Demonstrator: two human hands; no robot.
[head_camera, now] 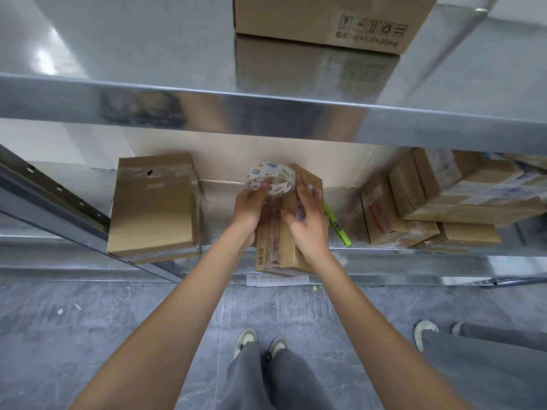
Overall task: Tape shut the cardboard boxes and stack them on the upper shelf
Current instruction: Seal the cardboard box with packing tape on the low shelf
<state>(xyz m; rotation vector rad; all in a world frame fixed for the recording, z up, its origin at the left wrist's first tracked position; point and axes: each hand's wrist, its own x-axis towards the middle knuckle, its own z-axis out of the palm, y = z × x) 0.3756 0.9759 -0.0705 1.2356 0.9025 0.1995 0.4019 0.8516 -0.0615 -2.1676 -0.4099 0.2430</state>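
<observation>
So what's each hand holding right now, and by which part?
The left hand grips the tape roll by its ring. The right hand holds nothing; it presses flat on the box.

- Even, cool indoor light; the scene is bright, with no hard shadows.
- A white glare patch sits on the upper shelf [47, 59] at the left, and its front edge mirrors blurred brown and dark shapes.
- The box on the upper shelf [325, 22] casts a dull reflection in the metal below it.
- The lower shelf [384, 253] lies in soft shade under the upper one.
- Wide-angle distortion bends the shelf edges and stretches the forearms toward the bottom corners.
- The box's printing is soft; the boxes at the right [461, 199] are slightly smeared.
</observation>
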